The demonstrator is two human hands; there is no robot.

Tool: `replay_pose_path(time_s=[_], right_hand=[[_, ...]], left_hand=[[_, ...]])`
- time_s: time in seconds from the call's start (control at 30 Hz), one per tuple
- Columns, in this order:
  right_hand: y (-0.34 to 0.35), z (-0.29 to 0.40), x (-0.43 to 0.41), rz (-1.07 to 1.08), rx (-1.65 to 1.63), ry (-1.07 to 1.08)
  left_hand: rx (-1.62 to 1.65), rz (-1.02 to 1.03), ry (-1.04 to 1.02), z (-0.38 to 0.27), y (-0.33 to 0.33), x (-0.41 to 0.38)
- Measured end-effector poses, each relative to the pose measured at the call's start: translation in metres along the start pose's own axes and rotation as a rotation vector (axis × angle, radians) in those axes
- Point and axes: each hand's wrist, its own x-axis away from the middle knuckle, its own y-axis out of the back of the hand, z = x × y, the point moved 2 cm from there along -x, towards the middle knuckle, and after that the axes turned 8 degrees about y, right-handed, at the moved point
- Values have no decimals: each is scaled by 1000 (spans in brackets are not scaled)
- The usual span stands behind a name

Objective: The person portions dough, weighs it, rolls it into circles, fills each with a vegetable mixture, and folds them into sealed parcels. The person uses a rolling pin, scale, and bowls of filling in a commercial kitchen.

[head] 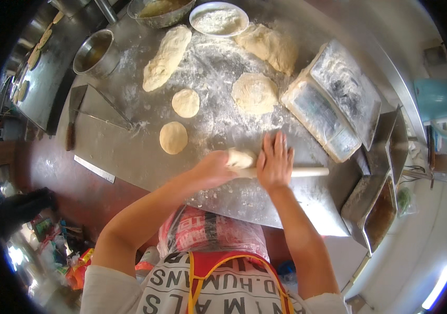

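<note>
My left hand, a little blurred, grips the edge of a small piece of dough on the floured steel worktable. Just to its right, my right hand lies palm down across a wooden rolling pin, fingers stretched forward. The pin's left end runs to the near side of the dough, partly hidden by my fingers. Ahead of my left hand are two flat dough rounds, one nearer and one farther. A wider dough disc lies beyond my right hand.
A long dough strip, a dough mound, a flour bowl and a metal pot stand farther back. A floury digital scale and metal tins are at right. A scraper and a griddle are at left.
</note>
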Motion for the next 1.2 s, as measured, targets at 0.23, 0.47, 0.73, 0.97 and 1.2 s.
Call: replay_pose_path(time_s=[0.23,0.47,0.73,0.97,1.2], right_hand=[[-23,0,73,-116,-59,284],[11,-3,-11,-115,-160,1],[-3,3,17,-80,-50,90],[-15,4,64,-44,-157,274],[14,-1,-21,-109,-166,-3]], left_hand=[[1167,-254,169,35,9,-13],[145,-196,86,-18,5,-17],[222,-132,10,5,-3,11],[937,-311,112,6,19,5],[252,-195,237,-30,19,-9]])
